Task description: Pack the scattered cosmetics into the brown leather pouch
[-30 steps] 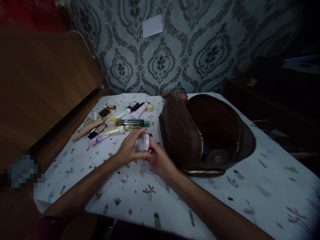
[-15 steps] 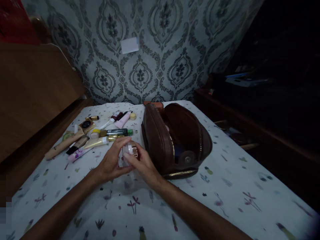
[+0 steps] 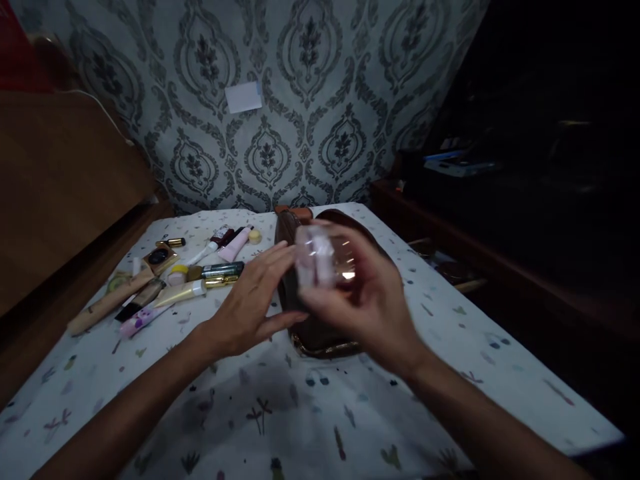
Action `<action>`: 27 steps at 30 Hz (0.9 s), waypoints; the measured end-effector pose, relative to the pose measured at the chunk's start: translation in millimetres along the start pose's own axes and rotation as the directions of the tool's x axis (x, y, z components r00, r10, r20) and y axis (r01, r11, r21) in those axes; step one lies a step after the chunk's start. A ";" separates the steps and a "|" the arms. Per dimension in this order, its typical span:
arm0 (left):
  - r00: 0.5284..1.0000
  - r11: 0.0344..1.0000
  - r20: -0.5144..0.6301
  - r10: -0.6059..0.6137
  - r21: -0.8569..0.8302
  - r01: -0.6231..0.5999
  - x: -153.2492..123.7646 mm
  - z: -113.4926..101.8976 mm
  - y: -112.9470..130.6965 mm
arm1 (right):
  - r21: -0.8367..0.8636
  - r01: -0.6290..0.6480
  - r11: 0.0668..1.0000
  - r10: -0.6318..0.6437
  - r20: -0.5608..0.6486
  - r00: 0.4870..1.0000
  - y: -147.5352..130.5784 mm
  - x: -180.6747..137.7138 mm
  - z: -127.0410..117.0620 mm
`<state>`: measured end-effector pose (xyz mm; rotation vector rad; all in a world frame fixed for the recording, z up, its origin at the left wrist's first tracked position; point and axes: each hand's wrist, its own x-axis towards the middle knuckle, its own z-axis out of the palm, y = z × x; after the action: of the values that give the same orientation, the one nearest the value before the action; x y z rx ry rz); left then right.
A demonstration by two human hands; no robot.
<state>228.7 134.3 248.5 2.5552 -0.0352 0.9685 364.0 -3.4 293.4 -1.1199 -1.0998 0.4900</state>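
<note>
cosmetic jar [image 3: 320, 259] is sitting in the right hand [image 3: 380, 300], fingers clamping round it, axis running roughly sideways, clear end facing the left hand [image 3: 253, 303]. left fingers are standing apart just beside it, contact unclear; brown zip bag [image 3: 320, 331] is standing behind.

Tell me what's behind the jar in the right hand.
Behind the jar is the brown bag: parts of its left side, lower edge and top show. The jar and the right hand cover its opening, hiding its inside.
</note>
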 end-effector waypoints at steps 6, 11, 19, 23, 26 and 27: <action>0.947 0.939 0.261 0.188 0.234 -0.252 19.2 15.9 6.0 | 0.014 -0.058 0.998 0.059 -0.313 0.948 11.5 19.6 -53.0; 0.959 0.938 0.223 0.174 0.260 -0.231 8.6 14.5 4.6 | 0.228 -0.084 0.970 0.158 -0.332 0.930 12.3 20.0 -64.8; 0.971 0.949 0.174 0.161 0.243 -0.201 3.2 15.3 7.3 | 0.341 -0.167 0.925 0.280 -0.316 0.907 3.2 16.6 -54.0; 0.978 0.958 0.155 0.140 0.227 -0.173 1.8 20.3 7.5 | 0.262 -0.360 0.896 0.394 -0.090 0.915 14.9 -10.6 -73.6; 0.978 0.954 0.147 0.145 0.243 -0.178 1.7 23.1 7.1 | 0.190 -0.471 0.861 0.465 0.081 0.882 29.1 -38.7 -96.7; 0.977 0.949 0.151 0.152 0.254 -0.187 1.9 23.9 6.9 | 0.168 -0.513 0.842 0.500 0.115 0.858 33.6 -46.0 -102.5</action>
<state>244.0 119.1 236.0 2.9021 -0.1756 0.9206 441.6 -73.7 240.5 -1.2259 -0.7790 1.0395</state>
